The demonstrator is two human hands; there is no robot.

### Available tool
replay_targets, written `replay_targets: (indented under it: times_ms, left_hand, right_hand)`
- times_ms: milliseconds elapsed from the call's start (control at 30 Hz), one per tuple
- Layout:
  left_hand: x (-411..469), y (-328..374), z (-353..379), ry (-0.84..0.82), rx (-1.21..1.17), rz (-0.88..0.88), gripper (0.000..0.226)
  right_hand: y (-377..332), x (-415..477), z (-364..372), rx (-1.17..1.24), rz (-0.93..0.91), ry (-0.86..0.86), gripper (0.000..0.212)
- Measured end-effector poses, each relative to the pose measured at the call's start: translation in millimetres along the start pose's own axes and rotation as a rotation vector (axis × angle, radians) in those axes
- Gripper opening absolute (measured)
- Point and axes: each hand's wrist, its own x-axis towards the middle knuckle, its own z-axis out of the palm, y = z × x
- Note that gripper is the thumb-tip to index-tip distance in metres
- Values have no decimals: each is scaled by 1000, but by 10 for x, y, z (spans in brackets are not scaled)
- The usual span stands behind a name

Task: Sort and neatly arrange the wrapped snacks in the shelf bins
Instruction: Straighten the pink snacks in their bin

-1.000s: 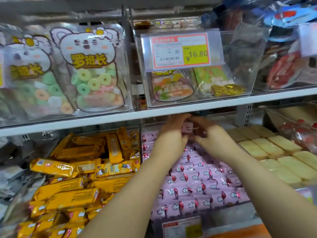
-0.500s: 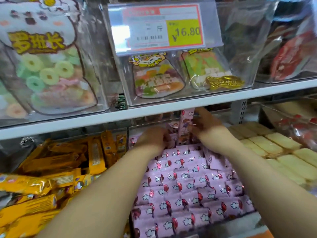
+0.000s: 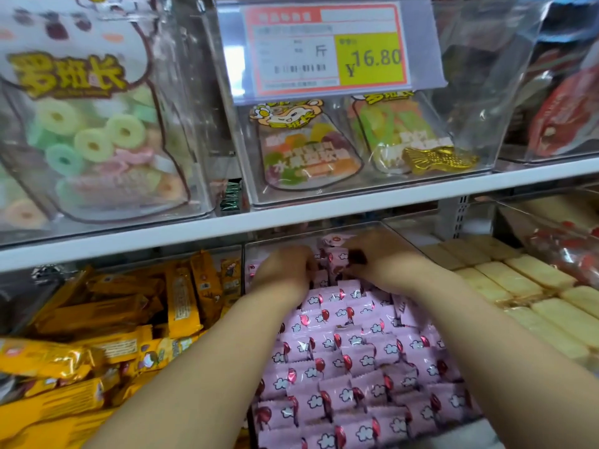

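The left hand [image 3: 285,268] and right hand [image 3: 384,260] seem to pinch pink snacks [image 3: 334,256] between them; best lay these flat, matching the rows [image 3: 343,354] nearer the wrists.

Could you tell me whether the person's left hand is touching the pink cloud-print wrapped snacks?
Touching. The head view shows the left hand resting directly on the pink cloud-print wrapped snacks.

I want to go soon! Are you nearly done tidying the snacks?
Maybe halfway. The pink snacks in front lie in neat rows. The left hand and right hand reach behind those rows, the right pinching upright packets. The yellow bars beside them are a jumble, not yet sorted.
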Motion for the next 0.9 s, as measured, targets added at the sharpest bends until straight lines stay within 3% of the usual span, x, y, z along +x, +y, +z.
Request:
replay_targets:
  times_ms: [67, 167, 367, 633, 733, 900]
  left_hand:
    - [7, 10, 6, 6, -13, 20, 22]
    - [13, 25, 14, 13, -40, 43, 19]
    - [23, 12, 27, 38, -133, 16, 21]
    - [36, 12, 42, 3, -174, -19, 24]
    - [11, 13, 47, -26, -164, -19, 27]
    - [-155, 190, -63, -47, -105, 187, 34]
  right_hand:
    - [1, 14, -9, -34, -15, -15, 17]
    - [20, 33, -19, -62, -5, -9, 34]
    - [-65, 92, -61, -147, 72, 128, 12]
    - [-46, 207, 138, -304, 48, -43, 29]
    - [1, 86, 43, -189, 19, -75, 31]
    - [137, -392, -208, -38, 84, 177, 26]
